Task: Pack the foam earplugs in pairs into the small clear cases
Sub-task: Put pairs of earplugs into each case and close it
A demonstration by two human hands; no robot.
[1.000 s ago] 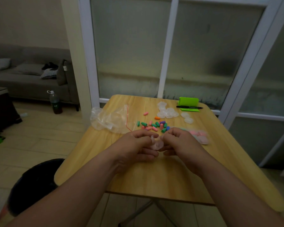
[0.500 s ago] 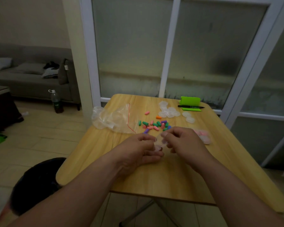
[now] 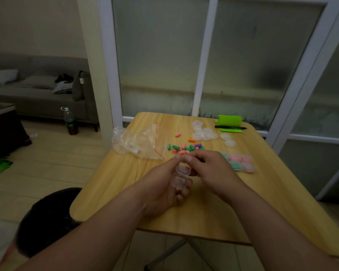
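While the left hand (image 3: 164,188) cups the lower half of a hinged clear case (image 3: 181,176), fingers (image 3: 182,193) curled under it, the right hand (image 3: 211,169) pinches the lid half at its top edge. Both hands grip the case, which is open and held just above the worktop (image 3: 204,212) between the two sets of fingers. It looks empty, but I can't be sure.

Loose earplugs (image 3: 184,148) lie just beyond the fingertips. Packed cases (image 3: 240,163) sit to the right of the right fingers, empty cases (image 3: 203,133) farther out past the plugs, and the plastic bag (image 3: 137,141) beyond the left fingers.

Risks, as judged:
- The hinge looks thin, so pulling the lid back too hard could snap or twist it.
- The case is slick, and if the right hand lets go to fetch plugs, the left hand's grip alone may tip it.
- The plugs are round and could roll off toward the far edge if nudged.
- In dim light with mixed colours, a mismatched pair or a single plug could get grabbed.
- Foam springs back, so the lid may pop open if it isn't pressed shut.
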